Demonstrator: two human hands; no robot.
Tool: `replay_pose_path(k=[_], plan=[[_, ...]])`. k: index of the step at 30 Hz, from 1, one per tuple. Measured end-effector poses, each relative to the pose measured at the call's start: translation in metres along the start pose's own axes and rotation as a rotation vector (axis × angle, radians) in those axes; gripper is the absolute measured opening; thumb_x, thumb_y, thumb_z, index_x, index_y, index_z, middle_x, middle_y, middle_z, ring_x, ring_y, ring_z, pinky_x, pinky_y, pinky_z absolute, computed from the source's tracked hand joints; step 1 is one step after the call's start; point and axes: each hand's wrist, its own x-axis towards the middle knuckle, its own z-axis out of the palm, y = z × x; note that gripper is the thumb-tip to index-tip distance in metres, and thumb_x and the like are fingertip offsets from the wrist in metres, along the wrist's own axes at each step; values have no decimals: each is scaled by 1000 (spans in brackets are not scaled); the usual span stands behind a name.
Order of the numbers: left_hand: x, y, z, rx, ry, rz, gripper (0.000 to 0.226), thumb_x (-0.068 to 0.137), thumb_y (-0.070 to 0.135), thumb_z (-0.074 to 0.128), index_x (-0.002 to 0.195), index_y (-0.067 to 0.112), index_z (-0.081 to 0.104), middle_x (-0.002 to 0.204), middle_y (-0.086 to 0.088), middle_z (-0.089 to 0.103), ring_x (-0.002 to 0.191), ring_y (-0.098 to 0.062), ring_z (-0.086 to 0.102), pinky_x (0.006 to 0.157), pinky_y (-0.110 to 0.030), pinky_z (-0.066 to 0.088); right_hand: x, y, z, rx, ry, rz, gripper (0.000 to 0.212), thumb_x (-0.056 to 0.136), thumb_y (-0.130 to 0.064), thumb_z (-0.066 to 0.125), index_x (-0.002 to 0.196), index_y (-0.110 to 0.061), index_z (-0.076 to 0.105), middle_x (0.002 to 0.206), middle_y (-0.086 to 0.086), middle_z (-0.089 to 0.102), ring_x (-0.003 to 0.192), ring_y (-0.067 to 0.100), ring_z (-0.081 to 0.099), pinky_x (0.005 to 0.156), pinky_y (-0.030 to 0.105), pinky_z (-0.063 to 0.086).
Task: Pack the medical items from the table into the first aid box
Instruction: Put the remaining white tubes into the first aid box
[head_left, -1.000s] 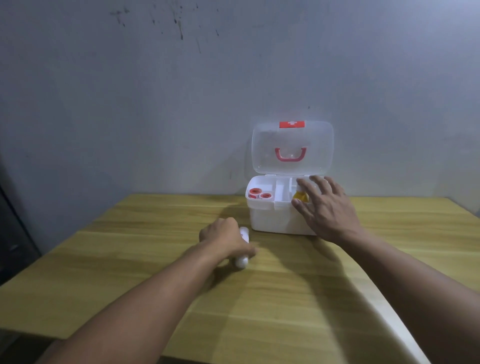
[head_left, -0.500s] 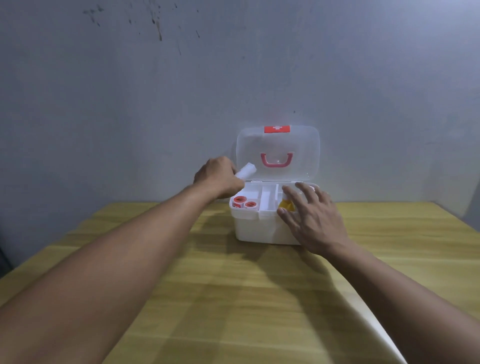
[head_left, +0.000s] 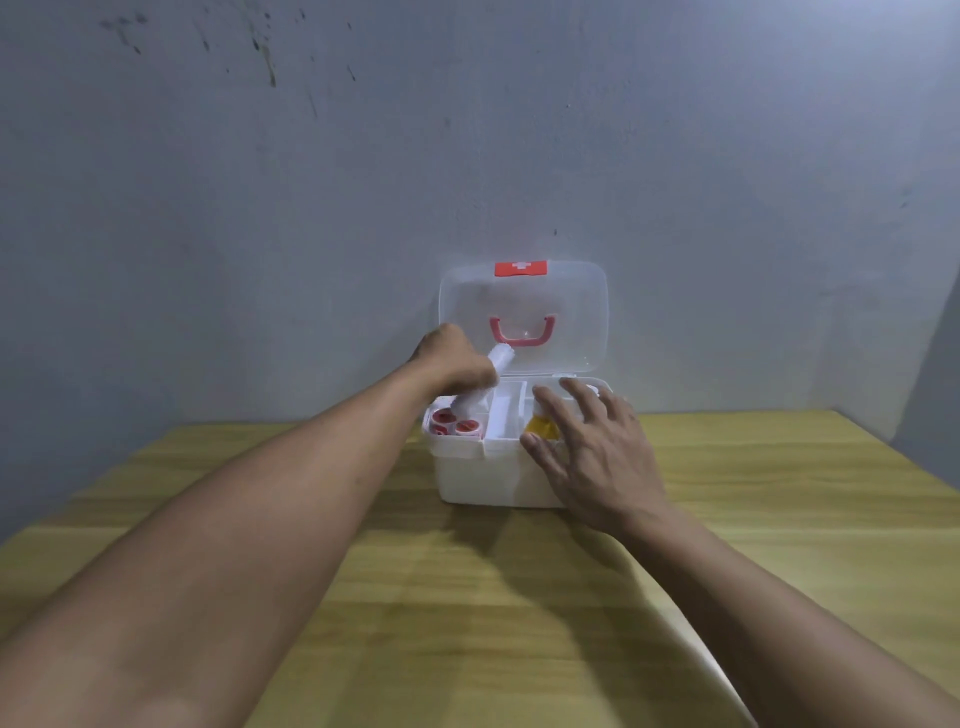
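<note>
A white first aid box (head_left: 483, 480) stands at the far side of the wooden table (head_left: 467, 597), its clear lid (head_left: 571, 312) raised against the wall. My left hand (head_left: 452, 364) is closed around a white bandage roll (head_left: 501, 358) and holds it tilted over the box's left compartment, where red-centred tape rolls (head_left: 454, 422) lie. My right hand (head_left: 597, 447) rests with fingers spread on the box's right front rim, partly covering a yellow item (head_left: 540, 427) in the right compartment.
A grey wall stands directly behind the box. The table's right edge runs diagonally at the far right (head_left: 883, 452). A white strip (head_left: 696, 649) shows along my right forearm.
My left hand lifted the white roll off the table, carried it up to the box and now lowers it over the left compartment. My right hand stayed on the box.
</note>
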Motion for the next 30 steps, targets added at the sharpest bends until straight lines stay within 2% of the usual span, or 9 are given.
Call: replay_pose_path(k=[5,7,9,11,12,14,17,25,30], plan=[[-6,1,18,-34,85,1,45,82,54,60,81,9,58,80,-5,58,72,-24,57,56,-27,40,0,0,0,-1,-10,0,57,89,-63,31,134,-31,45,142,7,49,126,35,44,105,50,38],[-9,-2,25,7,100,63,42,94,47,42,78,11,57,88,-10,60,77,-28,56,68,-32,44,0,-1,0,-2,-13,2,58,89,-63,29,134,-31,45,143,7,48,126,35,43,105,49,38],[-10,-8,32,77,-6,176,39,99,37,29,95,15,62,117,-16,62,106,-33,57,92,-41,46,-1,-1,-1,2,-18,0,58,89,-63,29,135,-31,44,143,7,48,126,35,43,106,49,37],[-15,-14,38,226,-159,220,49,102,36,20,140,21,45,157,-8,34,146,-29,27,117,-53,21,0,-1,-2,-3,-31,-9,59,89,-63,26,136,-32,42,145,6,46,128,33,41,107,48,36],[-17,-17,41,305,-211,223,52,103,37,16,151,23,28,163,-2,18,151,-23,12,120,-54,8,0,-1,-3,-1,-45,-13,60,89,-64,23,138,-33,41,147,5,44,130,32,40,108,48,35],[-18,-19,44,397,-244,239,53,103,38,13,154,25,15,164,3,8,152,-17,1,120,-56,-2,1,-2,-8,43,-60,-3,60,91,-62,19,141,-33,38,150,2,41,135,29,36,111,48,30],[-20,-18,45,423,-218,260,53,102,36,13,154,25,17,164,4,12,152,-17,1,119,-57,-2,15,-1,-19,126,-28,48,54,97,-51,21,144,-27,36,151,-1,40,142,24,30,117,49,22],[-17,-21,48,480,-214,273,53,102,36,14,154,23,19,164,3,14,152,-18,2,119,-58,-2,119,5,-48,44,116,29,48,95,-27,53,139,-10,43,142,12,49,130,30,42,104,42,37],[-16,-22,50,471,-203,266,53,103,36,16,154,23,17,164,2,11,152,-18,1,119,-58,-5,166,7,-48,-76,-18,-24,60,92,-26,60,145,-16,34,145,11,48,133,31,39,105,46,35]])
